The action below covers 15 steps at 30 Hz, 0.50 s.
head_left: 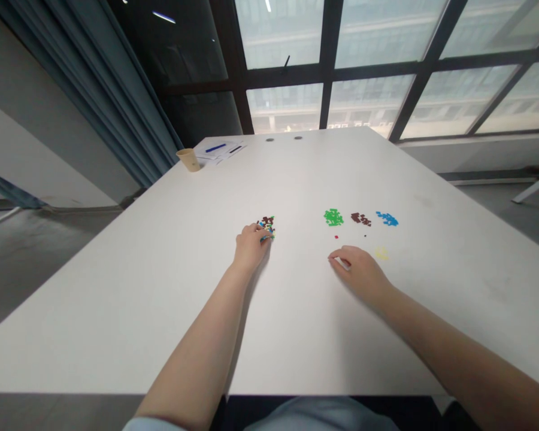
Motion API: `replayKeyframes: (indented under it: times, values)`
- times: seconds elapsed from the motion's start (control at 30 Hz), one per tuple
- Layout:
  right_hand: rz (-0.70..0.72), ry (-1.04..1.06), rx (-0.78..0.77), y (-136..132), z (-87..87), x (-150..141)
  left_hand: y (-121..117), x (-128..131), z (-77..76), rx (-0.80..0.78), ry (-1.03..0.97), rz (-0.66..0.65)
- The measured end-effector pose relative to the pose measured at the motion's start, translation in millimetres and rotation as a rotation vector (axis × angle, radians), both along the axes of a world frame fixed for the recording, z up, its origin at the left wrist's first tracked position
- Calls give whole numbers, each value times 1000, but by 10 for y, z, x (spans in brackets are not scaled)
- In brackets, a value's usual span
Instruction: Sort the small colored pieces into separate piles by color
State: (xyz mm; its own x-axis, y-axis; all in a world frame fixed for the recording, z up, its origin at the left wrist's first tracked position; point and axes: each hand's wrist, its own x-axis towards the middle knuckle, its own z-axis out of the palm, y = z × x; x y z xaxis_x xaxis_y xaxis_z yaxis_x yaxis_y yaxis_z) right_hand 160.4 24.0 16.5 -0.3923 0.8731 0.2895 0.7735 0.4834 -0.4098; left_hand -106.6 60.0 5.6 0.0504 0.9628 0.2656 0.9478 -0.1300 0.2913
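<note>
Mixed pile of small pieces [266, 227] is partly hidden by left hand [251, 247], fingers curled over it; right hand [358, 272] has fingers pressed together, pinched item unclear.

Gap between left hand [250, 248] and right hand [358, 273], green beads [333, 217] beyond

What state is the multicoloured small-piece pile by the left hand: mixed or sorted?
Mixed: the pile holds brown, blue, yellow pieces jumbled, at the left hand.
</note>
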Motion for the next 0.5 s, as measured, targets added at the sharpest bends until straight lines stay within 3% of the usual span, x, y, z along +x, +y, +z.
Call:
replayKeyframes:
  times: [0.3, 0.5]
  values:
    - [14, 73, -1, 32, -41, 14, 34, 39, -11, 4, 92, -33]
    - [39, 86, -3, 8, -45, 1, -9, 136, 18, 82, -80, -185]
